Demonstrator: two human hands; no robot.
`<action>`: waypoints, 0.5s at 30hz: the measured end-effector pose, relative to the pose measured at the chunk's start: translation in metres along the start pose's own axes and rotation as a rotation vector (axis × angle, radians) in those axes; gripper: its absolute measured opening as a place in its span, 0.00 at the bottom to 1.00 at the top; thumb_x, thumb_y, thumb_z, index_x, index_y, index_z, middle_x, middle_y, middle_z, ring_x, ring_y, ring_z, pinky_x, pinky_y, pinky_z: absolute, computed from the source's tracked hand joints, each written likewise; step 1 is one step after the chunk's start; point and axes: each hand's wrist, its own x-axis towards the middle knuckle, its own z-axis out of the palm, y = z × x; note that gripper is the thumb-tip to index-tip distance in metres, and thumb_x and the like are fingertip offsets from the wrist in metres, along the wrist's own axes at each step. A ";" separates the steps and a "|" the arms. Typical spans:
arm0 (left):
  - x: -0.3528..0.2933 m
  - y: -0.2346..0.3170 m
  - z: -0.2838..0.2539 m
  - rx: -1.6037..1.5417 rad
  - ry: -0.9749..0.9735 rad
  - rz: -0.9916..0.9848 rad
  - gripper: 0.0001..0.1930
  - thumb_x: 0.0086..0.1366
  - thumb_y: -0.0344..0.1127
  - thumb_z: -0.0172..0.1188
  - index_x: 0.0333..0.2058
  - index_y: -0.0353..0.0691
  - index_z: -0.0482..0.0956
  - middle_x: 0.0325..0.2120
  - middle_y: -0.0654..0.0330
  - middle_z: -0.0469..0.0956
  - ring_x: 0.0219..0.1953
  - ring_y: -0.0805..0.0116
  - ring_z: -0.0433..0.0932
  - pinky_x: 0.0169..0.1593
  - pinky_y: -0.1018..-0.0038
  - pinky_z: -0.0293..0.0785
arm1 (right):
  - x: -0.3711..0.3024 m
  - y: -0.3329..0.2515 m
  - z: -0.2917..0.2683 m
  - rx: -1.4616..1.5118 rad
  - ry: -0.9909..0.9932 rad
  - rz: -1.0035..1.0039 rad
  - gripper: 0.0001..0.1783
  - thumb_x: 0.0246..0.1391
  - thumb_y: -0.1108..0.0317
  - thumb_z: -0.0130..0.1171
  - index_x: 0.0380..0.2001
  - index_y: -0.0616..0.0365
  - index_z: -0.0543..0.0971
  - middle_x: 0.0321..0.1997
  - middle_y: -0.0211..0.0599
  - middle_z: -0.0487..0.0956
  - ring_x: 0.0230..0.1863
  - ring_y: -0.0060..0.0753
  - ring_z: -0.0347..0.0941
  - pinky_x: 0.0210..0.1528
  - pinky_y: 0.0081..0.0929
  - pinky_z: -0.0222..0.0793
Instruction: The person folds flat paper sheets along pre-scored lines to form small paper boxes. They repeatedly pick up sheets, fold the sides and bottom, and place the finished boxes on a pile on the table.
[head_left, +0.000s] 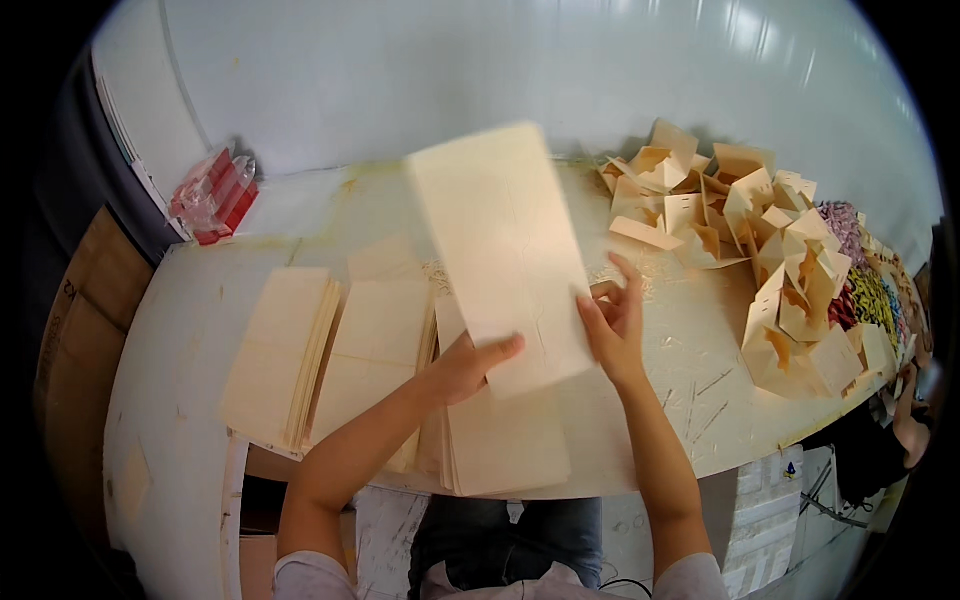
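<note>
A flat cream cardboard sheet [500,240] with a faint wavy cut line is held up at a tilt over the table, its upper end slightly blurred. My left hand [475,367] is closed on its lower left part, the thumb flat on the front and the other fingers mostly hidden behind. At the lower right edge is my right hand [616,325], its thumb touching the card and its index finger raised apart from the others. Beneath my left hand lies a stack of similar sheets [510,450] near the table's front edge.
Two more stacks, a left stack [275,360] and a middle stack [370,335], lie left of my arms. Folded cardboard pieces [745,220] are heaped at the right, by colourful bundles [875,300]. A red plastic-wrapped pack [215,195] sits far left. Scraps litter the table [680,350].
</note>
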 end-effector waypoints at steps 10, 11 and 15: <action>0.004 -0.016 -0.014 -0.171 0.123 -0.106 0.25 0.62 0.39 0.53 0.55 0.40 0.56 0.52 0.60 0.63 0.53 0.67 0.64 0.53 0.68 0.65 | -0.037 0.033 0.001 0.165 -0.277 0.231 0.26 0.43 0.85 0.58 0.49 0.63 0.68 0.36 0.30 0.72 0.34 0.18 0.68 0.38 0.16 0.66; 0.001 -0.016 -0.015 -0.215 0.116 -0.114 0.25 0.62 0.38 0.53 0.55 0.40 0.56 0.51 0.60 0.63 0.51 0.68 0.65 0.51 0.69 0.67 | -0.039 0.036 0.002 0.196 -0.257 0.253 0.27 0.43 0.85 0.58 0.49 0.63 0.67 0.38 0.31 0.72 0.35 0.18 0.68 0.39 0.16 0.67; 0.001 -0.021 -0.013 -0.279 -0.032 -0.009 0.22 0.63 0.35 0.51 0.54 0.40 0.57 0.48 0.61 0.66 0.48 0.71 0.67 0.47 0.73 0.68 | -0.043 0.031 0.007 0.307 -0.200 0.256 0.29 0.42 0.81 0.62 0.51 0.62 0.68 0.48 0.38 0.67 0.41 0.22 0.67 0.43 0.19 0.66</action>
